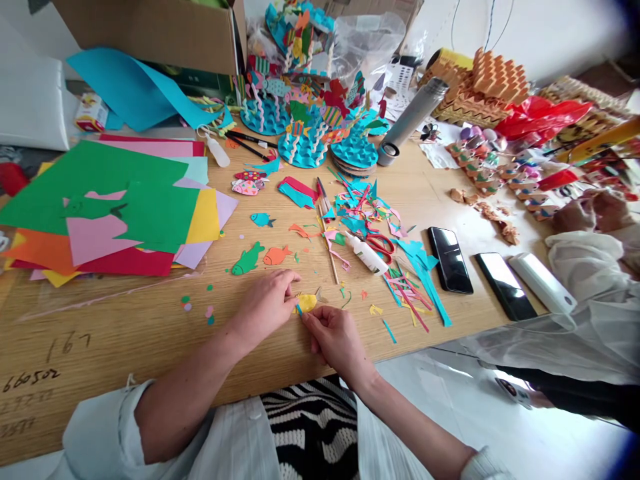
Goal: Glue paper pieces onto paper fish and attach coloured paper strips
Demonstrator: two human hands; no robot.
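Note:
A yellow paper fish [307, 303] lies on the table between my hands. My right hand [336, 335] pinches a thin blue paper strip [299, 309] against the fish's left end. From the left, my left hand [267, 300] reaches to the same end, its fingers bent and its fingertips close to the strip; whether they grip anything is hidden. Beyond my left hand lie a green paper fish [247, 259], an orange paper fish [277, 255] and a small blue paper fish [263, 219]. A white glue bottle [367, 254] rests on its side past my right hand.
Coloured paper sheets [150, 213] are stacked at left. Red scissors [381, 247] lie among paper scraps [367, 207]. Blue fish-decorated stands [303, 148] and a grey flask [415, 120] fill the back. Phones [450, 260] lie at right, near another person's hands [595, 215].

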